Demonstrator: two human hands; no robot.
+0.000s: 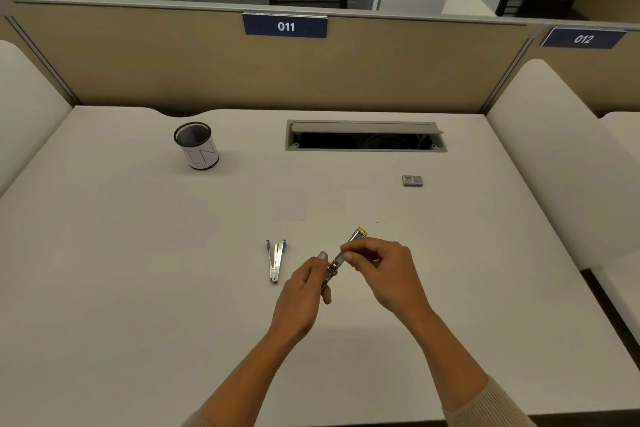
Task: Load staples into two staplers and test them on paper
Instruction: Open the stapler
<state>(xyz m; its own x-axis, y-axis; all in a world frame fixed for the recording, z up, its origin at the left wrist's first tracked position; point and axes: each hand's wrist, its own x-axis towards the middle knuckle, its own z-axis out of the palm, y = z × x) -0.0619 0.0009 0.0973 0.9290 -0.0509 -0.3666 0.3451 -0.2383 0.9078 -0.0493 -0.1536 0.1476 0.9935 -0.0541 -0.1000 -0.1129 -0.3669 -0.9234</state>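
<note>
While my left hand (304,284) grips the yellow stapler (356,236) by its rear above the desk (138,288) and my right hand (381,267) pinches its metal track, I reckon it may jam or slip free if I push askew; the blue stapler (275,260) lies open just left.

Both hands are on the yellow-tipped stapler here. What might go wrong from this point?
1. The yellow-tipped stapler is held off the desk, left hand gripping its lower end, right hand pinching the metal middle; a slip might drop it or pinch a finger.
2. The blue stapler lies open close to the left hand and could get knocked.
3. The staple box sits far off to the right; reaching it leaves a one-handed hold.
</note>
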